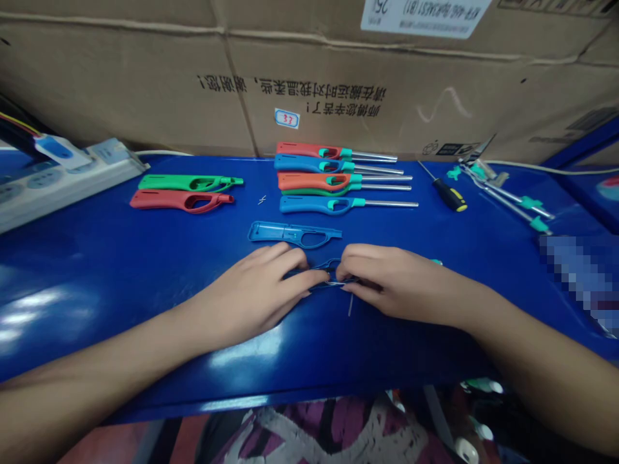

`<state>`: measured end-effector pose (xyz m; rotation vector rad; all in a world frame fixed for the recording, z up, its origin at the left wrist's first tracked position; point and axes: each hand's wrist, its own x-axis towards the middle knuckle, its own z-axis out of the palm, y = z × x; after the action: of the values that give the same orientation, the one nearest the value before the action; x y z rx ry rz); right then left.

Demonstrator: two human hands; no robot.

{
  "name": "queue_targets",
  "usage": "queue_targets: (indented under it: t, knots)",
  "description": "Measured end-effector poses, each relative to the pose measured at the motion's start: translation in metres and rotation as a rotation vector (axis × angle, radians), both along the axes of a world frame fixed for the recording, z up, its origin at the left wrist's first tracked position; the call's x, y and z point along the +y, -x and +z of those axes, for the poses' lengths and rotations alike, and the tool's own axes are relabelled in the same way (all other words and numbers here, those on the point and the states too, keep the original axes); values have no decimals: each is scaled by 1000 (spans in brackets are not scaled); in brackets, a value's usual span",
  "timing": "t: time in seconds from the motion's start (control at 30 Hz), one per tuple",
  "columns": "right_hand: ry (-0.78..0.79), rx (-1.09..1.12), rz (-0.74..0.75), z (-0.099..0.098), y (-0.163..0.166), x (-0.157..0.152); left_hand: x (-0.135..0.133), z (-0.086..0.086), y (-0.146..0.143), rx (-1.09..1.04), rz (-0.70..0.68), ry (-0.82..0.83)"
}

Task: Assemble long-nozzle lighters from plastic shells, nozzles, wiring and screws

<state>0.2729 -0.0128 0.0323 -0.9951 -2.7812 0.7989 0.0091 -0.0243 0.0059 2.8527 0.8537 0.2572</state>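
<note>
Both my hands are closed around a blue lighter casing half (325, 265) low over the table. My left hand (271, 280) grips its left end, the thumb pressed along the near edge. The fingers of my right hand (387, 277) pinch thin wire (351, 304) at the casing's right part; one end hangs down toward me. My fingers hide most of the casing and what lies inside it. Just beyond them lies a matching blue casing half (294, 234), hollow side up. A bit of teal plastic (436, 262) shows behind my right wrist.
Several assembled long-necked lighters (314, 204) lie stacked at the back. Green (181, 182) and red (164, 200) casings lie left of small metal pins (262, 200). A screwdriver (449, 194) and metal tubes with teal parts (517, 203) are right. A power strip (72, 177) and cardboard box (145, 84) border the table.
</note>
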Motion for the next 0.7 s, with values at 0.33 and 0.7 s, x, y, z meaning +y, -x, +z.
queue_targets:
  t: [0.33, 0.7]
  knots:
    - [4, 118, -116, -9, 8, 6, -1, 1, 0, 81, -14, -78]
    - [32, 93, -82, -1, -2, 6, -3, 1, 3, 108, -28, -133]
